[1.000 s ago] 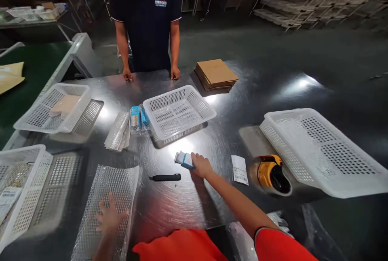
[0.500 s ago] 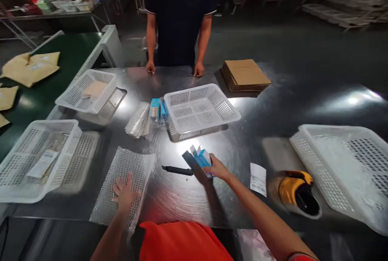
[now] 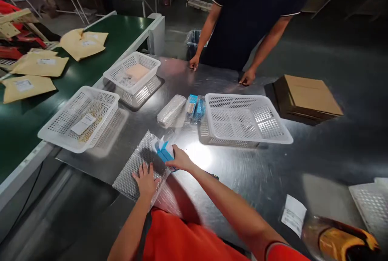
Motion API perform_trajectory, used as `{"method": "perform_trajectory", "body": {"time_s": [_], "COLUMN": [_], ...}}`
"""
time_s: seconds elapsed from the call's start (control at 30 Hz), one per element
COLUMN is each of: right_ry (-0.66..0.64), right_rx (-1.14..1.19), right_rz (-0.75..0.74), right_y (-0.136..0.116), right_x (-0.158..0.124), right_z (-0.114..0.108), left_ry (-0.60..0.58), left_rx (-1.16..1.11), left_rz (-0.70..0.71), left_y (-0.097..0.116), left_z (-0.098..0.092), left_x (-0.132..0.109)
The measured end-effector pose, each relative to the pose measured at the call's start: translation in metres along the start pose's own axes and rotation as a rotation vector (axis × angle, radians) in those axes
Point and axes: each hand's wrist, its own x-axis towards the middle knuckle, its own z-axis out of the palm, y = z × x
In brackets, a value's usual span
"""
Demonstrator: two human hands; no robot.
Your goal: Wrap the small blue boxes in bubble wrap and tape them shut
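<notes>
My left hand (image 3: 146,178) lies flat, fingers spread, on a sheet of bubble wrap (image 3: 133,166) at the near edge of the steel table (image 3: 242,172). My right hand (image 3: 178,160) grips a small blue and white box (image 3: 163,150) and holds it over the right end of that sheet, close to my left hand. More blue boxes (image 3: 195,108) and a roll of bubble wrap (image 3: 170,110) lie just left of an empty white basket (image 3: 245,119) in the middle of the table.
A person in a dark shirt stands across the table with both hands (image 3: 194,62) on its edge. Two white baskets (image 3: 80,117) sit at left beside a green conveyor (image 3: 60,79) with yellow mailers. Flat cardboard (image 3: 306,97) lies at right; a label (image 3: 293,214) and an orange tape dispenser (image 3: 345,240) lie near right.
My right hand has carried the blue box leftward from the table's middle to over the bubble wrap. My left hand stayed on the sheet. My view has swung left.
</notes>
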Motion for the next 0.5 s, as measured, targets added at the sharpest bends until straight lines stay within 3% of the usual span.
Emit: {"method": "perform_trajectory", "body": {"time_s": [0.07, 0.13, 0.27, 0.4, 0.5], "right_ry": [-0.001, -0.034, -0.132, -0.210, -0.242], "right_rx": [-0.372, -0.562, -0.699, -0.785, -0.843], "right_rz": [-0.084, -0.175, -0.331, -0.429, -0.487], "right_y": [-0.024, -0.034, -0.025, -0.006, -0.001], "right_x": [0.022, 0.036, 0.049, 0.057, 0.061], "right_z": [0.018, 0.033, 0.046, 0.044, 0.042], "left_ry": [0.004, 0.016, 0.098, 0.209, 0.231], "left_rx": [-0.030, -0.084, -0.206, -0.346, -0.481], "left_rz": [0.013, 0.022, 0.037, 0.005, -0.033], "left_y": [-0.002, -0.006, -0.014, -0.017, -0.020], "left_z": [0.000, 0.004, 0.022, 0.040, 0.043], "left_x": [0.000, -0.001, -0.005, -0.008, -0.008]}}
